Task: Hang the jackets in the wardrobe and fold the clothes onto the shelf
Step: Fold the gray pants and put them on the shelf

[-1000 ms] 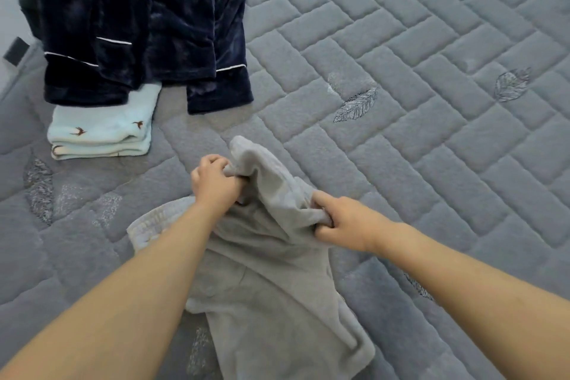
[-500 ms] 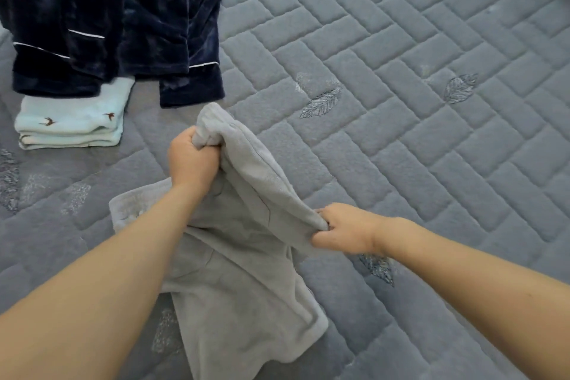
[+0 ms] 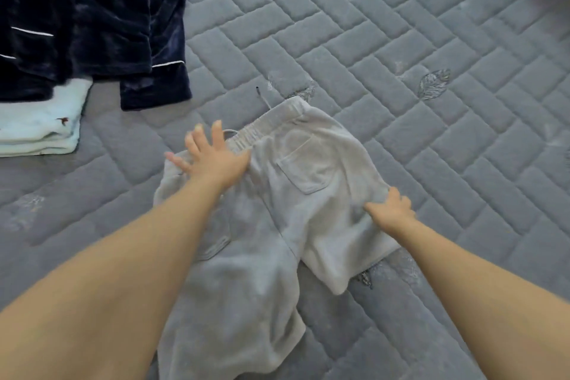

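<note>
**Head view: grey shorts now lying spread out under two hands**

Head camera is showing the grey shorts (image 3: 308,170) lying flat on the quilted grey bedcover (image 3: 401,40), where half a second earlier both hands were lifting them bunched in closed fists. The left hand (image 3: 212,157) is now pressing down near the elastic waistband with fingers straight and spread wide, gripping nothing. The right hand (image 3: 391,210) is resting on the right edge of the shorts with its fingers bent onto the fabric; whether it is pinching the cloth is impossible to tell. One back pocket is facing up between the two hands.

Counting: one pair of shorts, two bare hands, one dark navy garment (image 3: 92,15) with thin white piping, and one folded pale blue cloth (image 3: 40,129) with a small bird print.

The navy garment is running off the top and left edges and is lying over part of the pale blue cloth. Both forearms are covering the near part of the shorts. A thin drawstring (image 3: 262,97) is poking out beyond the waistband, slightly blurred.
</note>
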